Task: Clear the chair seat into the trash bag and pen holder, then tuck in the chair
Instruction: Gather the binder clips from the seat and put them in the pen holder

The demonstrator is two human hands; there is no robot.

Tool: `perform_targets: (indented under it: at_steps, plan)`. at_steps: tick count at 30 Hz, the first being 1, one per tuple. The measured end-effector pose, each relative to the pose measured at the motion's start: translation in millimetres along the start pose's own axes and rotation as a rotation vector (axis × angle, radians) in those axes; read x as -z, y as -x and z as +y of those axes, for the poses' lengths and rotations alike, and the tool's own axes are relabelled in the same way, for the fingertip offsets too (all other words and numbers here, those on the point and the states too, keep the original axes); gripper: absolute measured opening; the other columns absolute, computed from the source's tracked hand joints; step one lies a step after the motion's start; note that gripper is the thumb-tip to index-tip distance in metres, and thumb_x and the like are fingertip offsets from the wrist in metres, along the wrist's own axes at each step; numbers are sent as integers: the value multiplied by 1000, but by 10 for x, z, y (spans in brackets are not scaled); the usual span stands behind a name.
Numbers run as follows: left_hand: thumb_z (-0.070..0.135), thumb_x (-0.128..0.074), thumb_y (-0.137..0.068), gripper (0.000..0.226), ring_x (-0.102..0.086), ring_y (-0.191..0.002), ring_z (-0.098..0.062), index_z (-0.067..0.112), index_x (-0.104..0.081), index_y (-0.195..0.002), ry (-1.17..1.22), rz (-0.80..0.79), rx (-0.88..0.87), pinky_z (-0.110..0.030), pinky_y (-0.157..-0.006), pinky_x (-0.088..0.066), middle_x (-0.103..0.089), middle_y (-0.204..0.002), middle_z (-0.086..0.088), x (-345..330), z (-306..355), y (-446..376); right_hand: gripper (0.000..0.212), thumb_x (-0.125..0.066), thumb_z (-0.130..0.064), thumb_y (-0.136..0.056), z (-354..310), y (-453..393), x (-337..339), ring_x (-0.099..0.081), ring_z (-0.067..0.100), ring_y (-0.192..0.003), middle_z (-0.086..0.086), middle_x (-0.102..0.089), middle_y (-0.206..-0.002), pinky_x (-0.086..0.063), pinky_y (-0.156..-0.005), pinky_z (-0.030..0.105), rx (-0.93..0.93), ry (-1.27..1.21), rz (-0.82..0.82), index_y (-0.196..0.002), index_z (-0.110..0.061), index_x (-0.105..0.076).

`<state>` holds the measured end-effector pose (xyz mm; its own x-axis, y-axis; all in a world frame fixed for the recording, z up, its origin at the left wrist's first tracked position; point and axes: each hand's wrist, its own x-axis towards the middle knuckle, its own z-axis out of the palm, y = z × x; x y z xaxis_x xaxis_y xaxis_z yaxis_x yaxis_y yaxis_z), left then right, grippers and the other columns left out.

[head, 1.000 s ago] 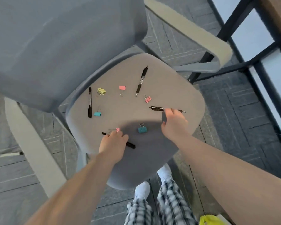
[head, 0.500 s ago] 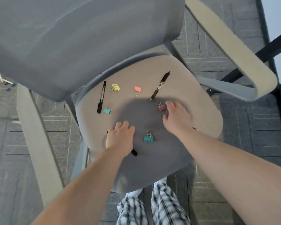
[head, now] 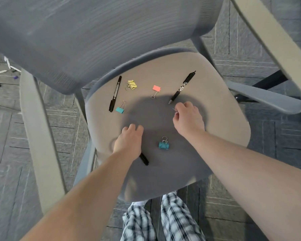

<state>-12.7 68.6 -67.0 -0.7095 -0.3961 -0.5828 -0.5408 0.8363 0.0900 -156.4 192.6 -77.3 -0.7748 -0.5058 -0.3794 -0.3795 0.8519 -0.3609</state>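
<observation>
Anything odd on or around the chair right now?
Nothing damaged. Binder clips, such as the teal clip, and pens like the black marker lie scattered across the seat; small white bits litter the floor far left.

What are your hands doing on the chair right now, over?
Left hand closed over a black pen. Right hand pinching a binder clip's wire handles. Teal clip lies between them. Nothing blocking.

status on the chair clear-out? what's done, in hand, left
Early stage; nothing visibly put away. In hand: the left hand covers a black pen; the right hand pinches a wire clip handle. Left on the grey chair seat: black marker, black click pen, yellow binder clip, pink binder clip, light teal binder clip, dark teal binder clip. Chair not tucked; no bag or holder in view.
</observation>
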Motion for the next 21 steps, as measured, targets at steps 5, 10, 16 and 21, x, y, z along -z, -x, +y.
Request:
perform_targets:
  at_steps: [5, 10, 16, 21]
  plan:
    - [11, -49, -87, 23, -49, -108, -29, 9, -43, -109, 80, 35, 18, -35, -72, -41, -54, -114, -7, 88, 9, 40, 6, -50, -9, -84, -152, 172, 132, -54, 37, -92, 15, -45, -115, -45, -76, 37, 1, -159, -48, -90, -10, -49]
    - [13, -51, -82, 19, -56, -96, -31, 13, -35, -92, 203, 33, 80, -36, -68, -43, -59, -106, -8, 165, 15, 45, 23, -46, -4, -84, -311, 360, 112, -43, 29, -79, 7, -44, -90, -33, -67, 33, -42, -192, -133, -70, -16, -32]
    - [19, -48, -83, 16, -55, -88, -31, 11, -37, -92, 309, 83, 164, -34, -66, -40, -63, -102, -7, 212, -30, 28, 26, -55, -24, -83, -337, 561, -118, -48, 32, -97, 8, -49, -104, -44, -74, 37, -63, -229, -295, -97, -13, -36]
    - [16, -38, -90, 7, -46, -78, -33, 11, -35, -94, 316, 75, 204, -36, -66, -37, -55, -103, -15, 277, -117, 1, 51, -68, -36, -83, -294, 593, -298, -46, 34, -110, 12, -42, -118, -48, -88, 43, -56, -95, -377, -118, -14, -39]
